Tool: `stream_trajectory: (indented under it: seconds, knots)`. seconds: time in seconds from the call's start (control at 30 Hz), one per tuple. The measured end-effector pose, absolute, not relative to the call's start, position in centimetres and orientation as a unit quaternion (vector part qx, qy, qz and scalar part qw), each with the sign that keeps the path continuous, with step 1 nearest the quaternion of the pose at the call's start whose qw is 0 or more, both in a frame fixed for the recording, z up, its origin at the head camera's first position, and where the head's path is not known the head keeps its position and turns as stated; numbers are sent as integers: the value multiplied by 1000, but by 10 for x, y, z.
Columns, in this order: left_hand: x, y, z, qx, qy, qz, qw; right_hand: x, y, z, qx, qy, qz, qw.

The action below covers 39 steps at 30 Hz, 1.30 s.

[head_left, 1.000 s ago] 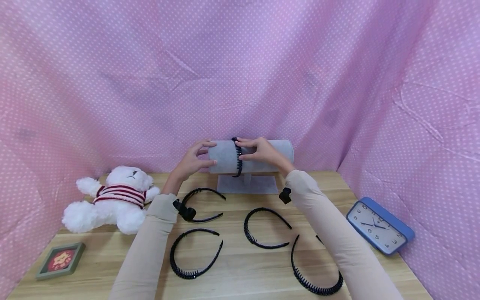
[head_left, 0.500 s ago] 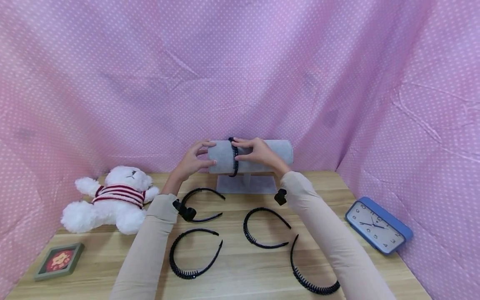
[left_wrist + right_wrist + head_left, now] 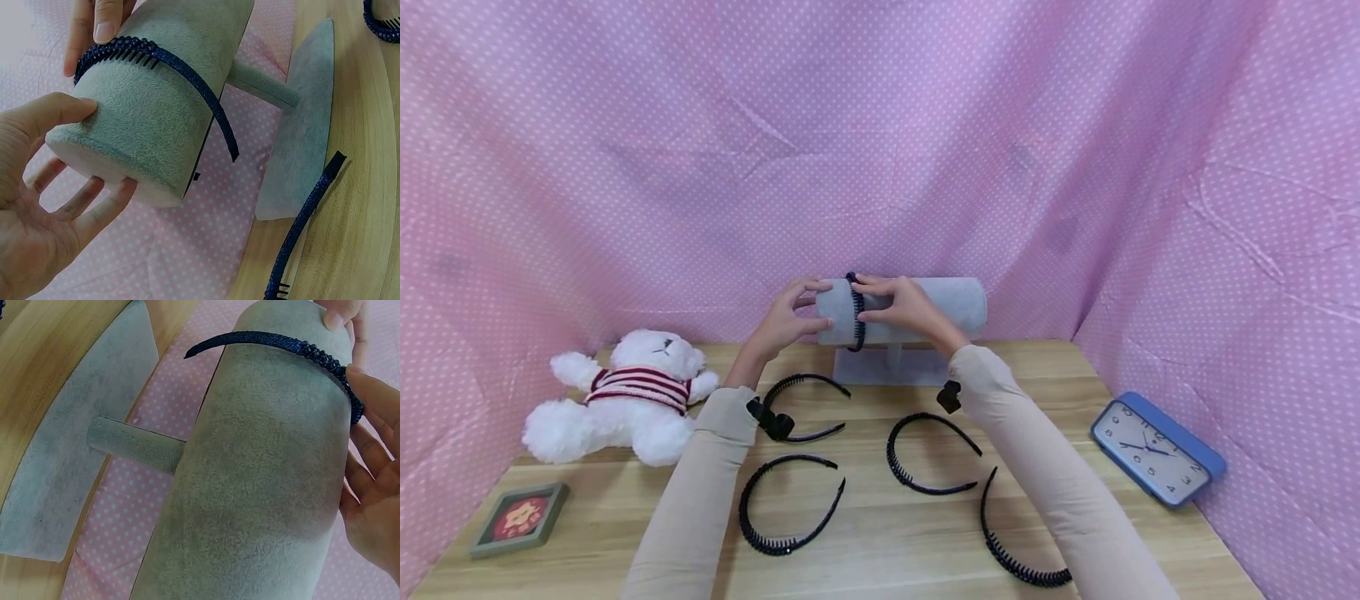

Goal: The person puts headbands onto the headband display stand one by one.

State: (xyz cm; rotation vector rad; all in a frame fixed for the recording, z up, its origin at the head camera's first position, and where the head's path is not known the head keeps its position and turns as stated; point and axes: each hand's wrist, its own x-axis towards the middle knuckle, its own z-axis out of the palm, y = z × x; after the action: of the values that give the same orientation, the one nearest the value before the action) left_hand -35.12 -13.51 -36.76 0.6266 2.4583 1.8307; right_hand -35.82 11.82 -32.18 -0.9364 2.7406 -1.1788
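A grey velvety roll-shaped display stand stands at the back of the wooden table on a flat base. Around the roll, near its left end, sits a dark toothed headband with a beaded band; its tips come down either side. My left hand grips the left end of the roll, thumb at the front and fingertips on the end face. With thumb and fingers spread over the roll, my right hand holds the headband from its right side. In the right wrist view, the thumb lies at the beaded part.
Several more dark headbands lie on the table, among them one near the left wrist and one at front left. A white teddy bear and a small picture frame are on the left, a blue clock on the right.
My right hand and the headband have slid left along the roll, closer to its left end. The left hand has kept its hold there.
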Motion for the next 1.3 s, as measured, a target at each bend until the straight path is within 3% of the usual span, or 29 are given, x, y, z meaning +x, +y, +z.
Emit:
stream_trajectory:
  seconds: [0.93,1.3]
  knots:
    - [-347,-130,-369,197,785,588,1,-357,105,-328,-328,870,-366,-36]
    - [-329,-126,-347,187,782,595,22,-355,111,-326,-340,864,-369,-38]
